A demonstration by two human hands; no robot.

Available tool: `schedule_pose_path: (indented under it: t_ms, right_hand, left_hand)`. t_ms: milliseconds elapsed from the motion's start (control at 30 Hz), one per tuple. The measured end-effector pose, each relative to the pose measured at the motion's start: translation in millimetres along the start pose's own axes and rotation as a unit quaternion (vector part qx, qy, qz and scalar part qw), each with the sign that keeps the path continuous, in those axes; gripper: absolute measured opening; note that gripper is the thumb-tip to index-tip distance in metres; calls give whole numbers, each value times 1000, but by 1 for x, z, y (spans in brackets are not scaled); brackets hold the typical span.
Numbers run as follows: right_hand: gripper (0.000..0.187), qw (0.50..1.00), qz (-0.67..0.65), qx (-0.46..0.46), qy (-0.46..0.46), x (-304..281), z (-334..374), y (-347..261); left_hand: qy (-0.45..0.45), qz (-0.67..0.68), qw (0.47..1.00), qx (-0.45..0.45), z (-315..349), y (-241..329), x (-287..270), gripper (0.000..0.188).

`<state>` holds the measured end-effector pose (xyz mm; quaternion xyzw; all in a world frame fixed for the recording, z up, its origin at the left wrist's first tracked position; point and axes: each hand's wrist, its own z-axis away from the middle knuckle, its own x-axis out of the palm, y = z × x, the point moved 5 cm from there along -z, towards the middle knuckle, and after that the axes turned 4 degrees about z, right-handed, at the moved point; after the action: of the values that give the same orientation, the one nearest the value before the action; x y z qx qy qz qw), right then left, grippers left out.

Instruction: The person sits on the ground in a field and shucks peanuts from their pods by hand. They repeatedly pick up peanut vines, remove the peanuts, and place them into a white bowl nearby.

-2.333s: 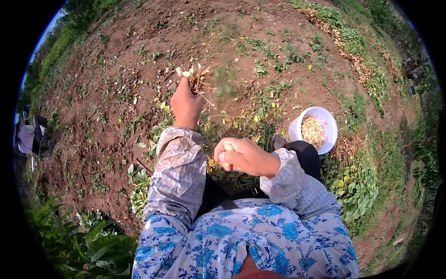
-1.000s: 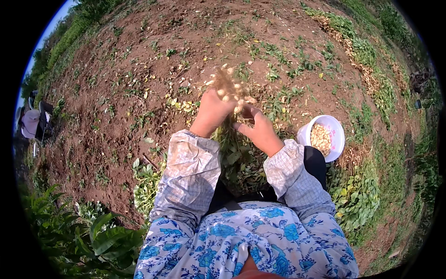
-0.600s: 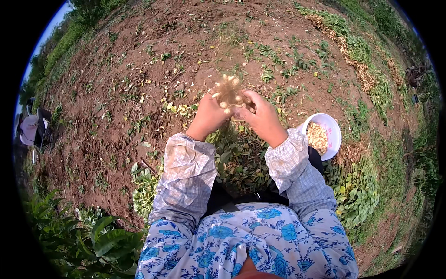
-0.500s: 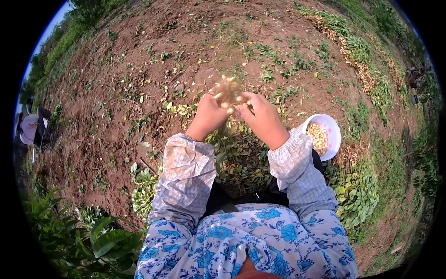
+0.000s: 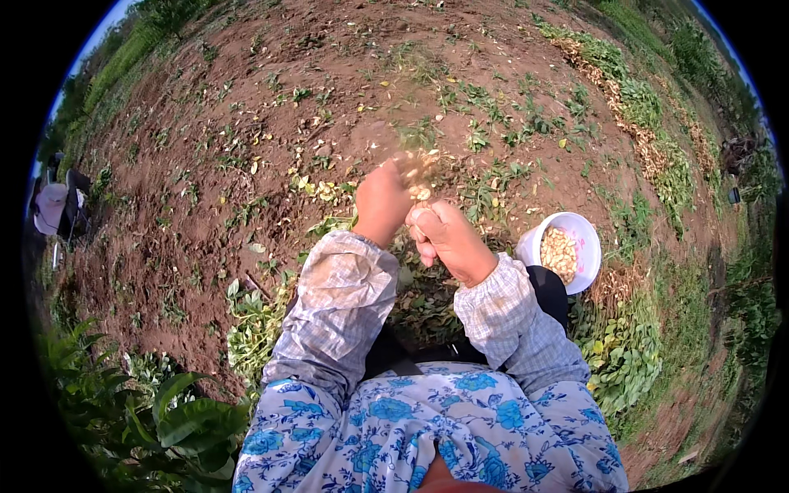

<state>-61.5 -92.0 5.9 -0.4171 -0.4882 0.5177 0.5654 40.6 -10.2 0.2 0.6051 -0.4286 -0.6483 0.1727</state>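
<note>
My left hand (image 5: 382,201) is closed around a peanut plant, its fingers partly hidden and smeared by motion. The plant's pale pods and roots (image 5: 422,167) stick up beyond the hand, blurred, and a leafy part (image 5: 331,224) shows beside the left wrist. My right hand (image 5: 452,244) is curled up against the lower pods, just right of the left hand and nearer to me. Its fingers are closed on peanuts, mostly hidden in the grip. A white bucket (image 5: 590,240) stands right of my right forearm, part filled with picked peanuts (image 5: 559,253).
Pulled plants with green leaves (image 5: 620,357) lie beside the bucket, on the near side. A long row of plants with pods (image 5: 620,94) runs along the right. Leaf scraps dot the brown soil (image 5: 271,107). A leafy bush (image 5: 193,423) stands at the near left.
My left hand has turned and moved right, with the pods tipping right. The right hand has come nearer to me and curled up. The bucket appears slightly lower in view.
</note>
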Motion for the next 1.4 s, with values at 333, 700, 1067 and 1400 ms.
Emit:
schedule_pose_path:
  t_ms: [333, 700, 1067, 1400]
  right_hand:
    - [25, 975, -154, 112, -111, 48, 42, -3]
    - [22, 798, 401, -25, 450, -263, 120, 7]
    - [33, 860, 413, -189, 231, -38, 14, -51]
    - [27, 743, 598, -234, 189, -5, -15, -55]
  left_hand:
    - [48, 16, 998, -24, -8, -7, 2, 41]
    - [109, 3, 992, -69, -16, -18, -33, 38]
    - [147, -24, 988, 32, 7, 31, -33, 30]
    - [144, -19, 989, 38, 1, 18, -31, 37]
